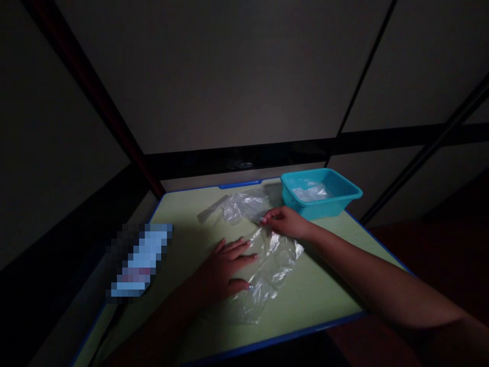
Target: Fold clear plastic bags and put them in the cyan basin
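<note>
A clear plastic bag (277, 267) lies spread and wrinkled on the light green table. My left hand (227, 267) rests with fingers spread at the bag's left side, its fingertips on the plastic. At the bag's far edge, my right hand (284, 221) pinches the plastic between thumb and fingers. Another crumpled clear plastic bag (244, 204) lies just beyond, close to the right fingertips. To the far right of the hands stands a turquoise basin (317, 208) with clear plastic (311, 192) inside it.
The small table (179, 219) has a blue rim. A pixelated, bluish flat object (143, 260) is at its left edge, with a dark cord running below. Dark panelled doors (237, 76) rise right behind the table.
</note>
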Demonstrator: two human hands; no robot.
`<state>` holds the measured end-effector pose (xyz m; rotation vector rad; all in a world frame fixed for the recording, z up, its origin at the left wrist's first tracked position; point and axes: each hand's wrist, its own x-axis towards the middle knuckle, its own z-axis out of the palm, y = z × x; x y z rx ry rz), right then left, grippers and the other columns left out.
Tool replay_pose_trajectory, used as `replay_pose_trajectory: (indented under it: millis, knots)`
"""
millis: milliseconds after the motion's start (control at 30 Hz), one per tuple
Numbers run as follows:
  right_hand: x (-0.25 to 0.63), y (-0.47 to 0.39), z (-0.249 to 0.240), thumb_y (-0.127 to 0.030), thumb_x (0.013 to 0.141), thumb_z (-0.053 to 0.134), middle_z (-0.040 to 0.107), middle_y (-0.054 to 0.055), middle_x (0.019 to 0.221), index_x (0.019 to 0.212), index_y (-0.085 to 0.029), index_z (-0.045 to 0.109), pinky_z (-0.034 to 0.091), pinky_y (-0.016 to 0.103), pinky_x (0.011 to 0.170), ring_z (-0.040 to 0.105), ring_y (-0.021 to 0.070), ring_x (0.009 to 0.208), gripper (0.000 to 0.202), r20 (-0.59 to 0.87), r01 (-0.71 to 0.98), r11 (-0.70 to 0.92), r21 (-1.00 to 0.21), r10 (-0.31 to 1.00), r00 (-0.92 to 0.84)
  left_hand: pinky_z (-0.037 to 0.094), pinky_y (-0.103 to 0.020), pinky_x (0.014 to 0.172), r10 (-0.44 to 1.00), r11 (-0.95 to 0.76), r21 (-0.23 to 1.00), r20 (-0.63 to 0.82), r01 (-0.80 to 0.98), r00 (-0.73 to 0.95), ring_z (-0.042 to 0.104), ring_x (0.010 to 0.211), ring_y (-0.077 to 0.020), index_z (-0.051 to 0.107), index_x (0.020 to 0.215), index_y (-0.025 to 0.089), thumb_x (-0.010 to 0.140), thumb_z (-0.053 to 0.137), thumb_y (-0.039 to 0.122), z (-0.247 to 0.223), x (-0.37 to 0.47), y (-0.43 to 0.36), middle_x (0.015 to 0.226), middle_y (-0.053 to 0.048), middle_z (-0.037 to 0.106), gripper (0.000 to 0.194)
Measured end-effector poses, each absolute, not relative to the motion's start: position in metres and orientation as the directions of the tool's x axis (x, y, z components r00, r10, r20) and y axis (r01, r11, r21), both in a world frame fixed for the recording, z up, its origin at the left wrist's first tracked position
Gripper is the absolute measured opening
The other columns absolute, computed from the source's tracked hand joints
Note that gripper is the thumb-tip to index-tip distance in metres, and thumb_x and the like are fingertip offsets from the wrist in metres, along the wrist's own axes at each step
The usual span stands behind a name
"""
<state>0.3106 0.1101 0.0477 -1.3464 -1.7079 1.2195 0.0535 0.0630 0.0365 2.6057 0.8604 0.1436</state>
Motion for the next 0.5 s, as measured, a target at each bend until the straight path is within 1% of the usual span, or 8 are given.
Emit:
replay_pose_trajectory:
  millis: [67, 133, 200, 300, 367, 400, 433, 500]
  knots:
    - [0.309, 0.109, 0.049, -0.054, 0.069, 0.072, 0.062, -0.001, 0.061, 0.077, -0.013, 0.066, 0.037, 0.021, 0.048, 0.051, 0.0086, 0.049, 0.042, -0.067, 0.24, 0.011, -0.971, 0.947, -0.313, 0.022, -0.059, 0.112, 0.655, -0.701, 0.402, 0.037, 0.589, 0.755, 0.033, 0.14, -0.0332, 0.048, 0.139, 0.028, 0.083, 0.065, 0.041, 0.035, 0.051, 0.064, 0.151, -0.012, 0.04, 0.06]
    - [0.308, 0.108, 0.051, -0.048, 0.064, 0.078, 0.065, 0.0, 0.072, 0.085, -0.014, 0.066, 0.044, 0.022, 0.052, 0.057, 0.0096, 0.054, 0.041, -0.055, 0.113, -0.013, -0.993, 0.926, -0.373, 0.027, -0.054, 0.112, 0.719, -0.661, 0.433, 0.133, 0.612, 0.682, 0.037, 0.137, -0.0324, 0.049, 0.138, 0.024, 0.084, 0.063, 0.037, 0.033, 0.048, 0.066, 0.149, -0.014, 0.042, 0.058]
    - [0.305, 0.105, 0.054, -0.039, 0.062, 0.083, 0.066, 0.0, 0.076, 0.09, -0.015, 0.066, 0.048, 0.023, 0.056, 0.058, 0.0095, 0.057, 0.04, -0.008, 0.016, -0.001, -1.0, 0.902, -0.433, 0.032, -0.05, 0.111, 0.769, -0.622, 0.49, 0.237, 0.611, 0.594, 0.04, 0.135, -0.0306, 0.047, 0.138, 0.021, 0.085, 0.061, 0.036, 0.031, 0.047, 0.069, 0.147, -0.014, 0.043, 0.057]
    - [0.298, 0.094, 0.06, -0.029, 0.066, 0.082, 0.064, -0.002, 0.074, 0.096, -0.016, 0.066, 0.05, 0.022, 0.059, 0.059, 0.0089, 0.061, 0.036, 0.092, -0.1, 0.049, -0.994, 0.865, -0.494, 0.035, -0.047, 0.11, 0.805, -0.585, 0.582, 0.335, 0.564, 0.49, 0.044, 0.13, -0.029, 0.043, 0.138, 0.021, 0.083, 0.061, 0.036, 0.028, 0.049, 0.073, 0.141, -0.014, 0.047, 0.06]
    - [0.291, 0.085, 0.063, -0.024, 0.07, 0.079, 0.065, -0.002, 0.077, 0.098, -0.016, 0.066, 0.051, 0.022, 0.061, 0.059, 0.0089, 0.064, 0.032, 0.137, -0.154, 0.065, -0.986, 0.839, -0.526, 0.037, -0.047, 0.108, 0.794, -0.596, 0.622, 0.366, 0.507, 0.485, 0.046, 0.128, -0.0294, 0.046, 0.135, 0.022, 0.078, 0.066, 0.037, 0.025, 0.053, 0.076, 0.139, -0.013, 0.049, 0.062]
    - [0.288, 0.081, 0.064, -0.023, 0.071, 0.078, 0.066, -0.001, 0.078, 0.098, -0.016, 0.066, 0.051, 0.022, 0.062, 0.06, 0.0087, 0.066, 0.03, 0.153, -0.174, 0.069, -0.982, 0.829, -0.538, 0.038, -0.047, 0.107, 0.782, -0.608, 0.635, 0.377, 0.476, 0.495, 0.048, 0.126, -0.0296, 0.05, 0.13, 0.023, 0.076, 0.068, 0.037, 0.024, 0.056, 0.077, 0.137, -0.012, 0.05, 0.059]
    - [0.285, 0.078, 0.065, -0.021, 0.072, 0.078, 0.066, -0.001, 0.078, 0.097, -0.016, 0.067, 0.051, 0.022, 0.063, 0.06, 0.0085, 0.066, 0.028, 0.165, -0.19, 0.071, -0.979, 0.822, -0.545, 0.04, -0.046, 0.106, 0.771, -0.618, 0.645, 0.386, 0.449, 0.506, 0.049, 0.124, -0.0296, 0.056, 0.122, 0.023, 0.075, 0.069, 0.037, 0.023, 0.058, 0.078, 0.134, -0.011, 0.053, 0.052]
    - [0.282, 0.075, 0.063, -0.02, 0.073, 0.077, 0.066, -0.001, 0.077, 0.096, -0.016, 0.066, 0.051, 0.021, 0.063, 0.06, 0.0078, 0.065, 0.026, 0.175, -0.213, 0.066, -0.975, 0.816, -0.55, 0.043, -0.043, 0.101, 0.758, -0.628, 0.662, 0.401, 0.409, 0.515, 0.054, 0.117, -0.0278, 0.066, 0.098, 0.022, 0.076, 0.066, 0.035, 0.024, 0.062, 0.08, 0.123, -0.01, 0.06, 0.025]
